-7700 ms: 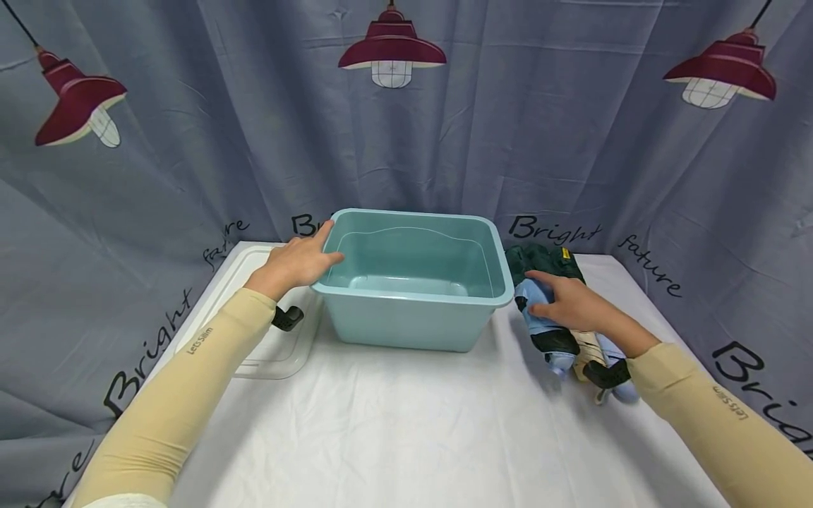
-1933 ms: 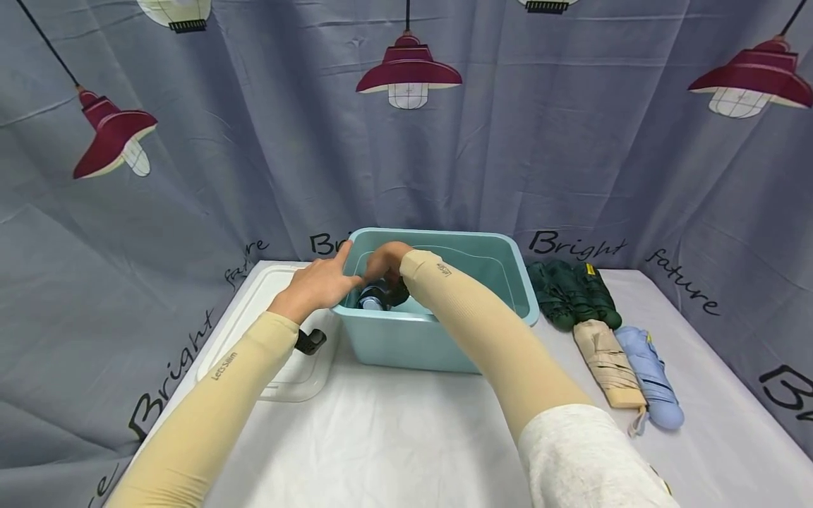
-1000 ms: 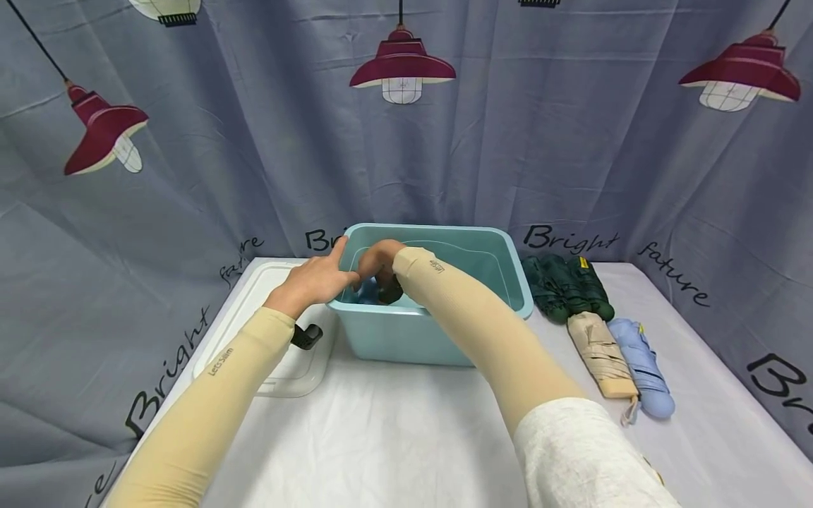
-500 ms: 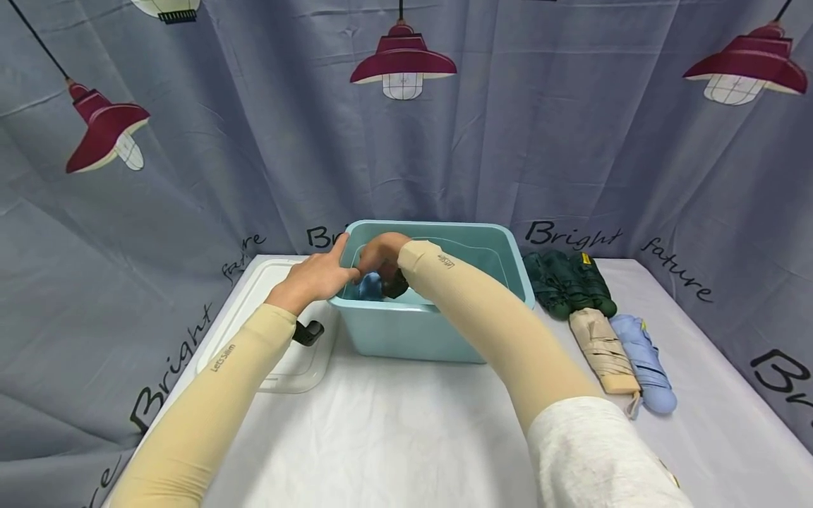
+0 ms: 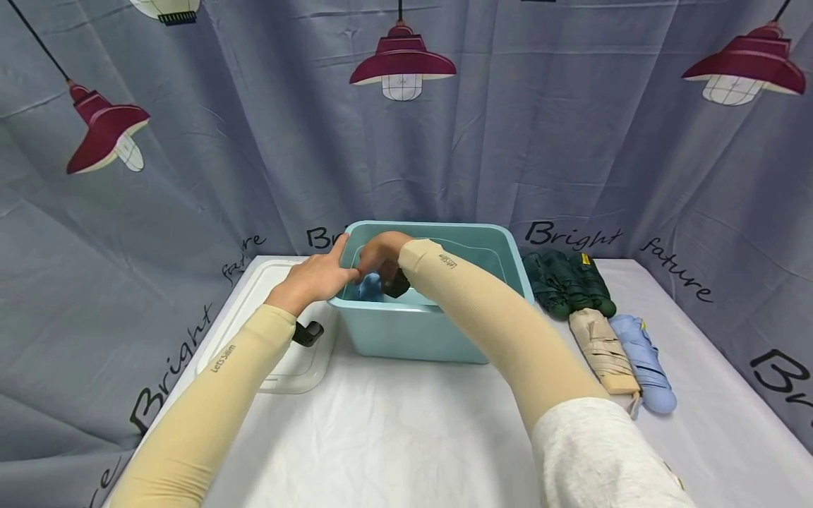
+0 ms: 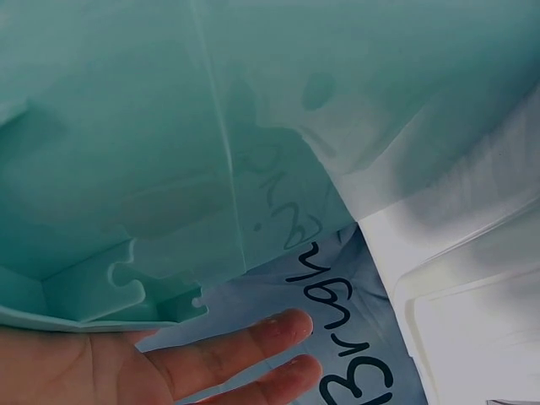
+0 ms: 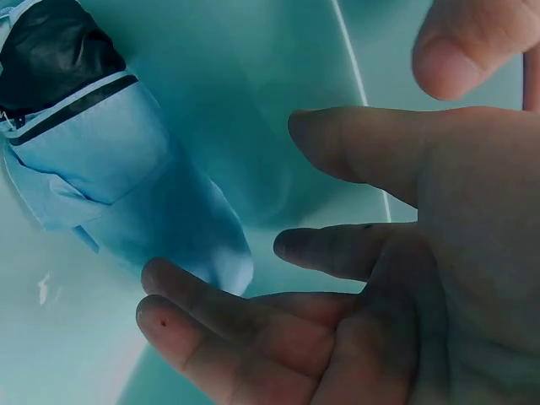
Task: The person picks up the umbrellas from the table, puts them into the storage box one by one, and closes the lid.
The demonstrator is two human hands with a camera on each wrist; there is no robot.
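Observation:
A light blue folded umbrella (image 7: pixel 143 169) with a black band lies in the teal plastic bin (image 5: pixel 413 335), at its left end; only a patch of the umbrella (image 5: pixel 370 288) shows in the head view. Reaching down into the bin, my right hand (image 5: pixel 384 252) has its fingers spread. In the right wrist view the fingers of the right hand (image 7: pixel 456 177) are beside the umbrella's rounded end and hold nothing. My left hand (image 5: pixel 314 279) rests at the bin's front left corner, thumb and index finger along the rim. Straight fingers (image 6: pixel 245 354) show outside the wall.
Right of the bin lie dark green folded umbrellas (image 5: pixel 568 283), a beige one (image 5: pixel 605 351) and another light blue one (image 5: pixel 643 365). A whitish lid (image 5: pixel 292 377) lies flat at the left under my left arm. A grey curtain (image 5: pixel 406 162) hangs behind the white-covered table (image 5: pixel 394 430).
My right hand has gone from the umbrellas at the right into the bin, bringing the black-banded blue umbrella, and has let go of it. My left hand stays at the rim.

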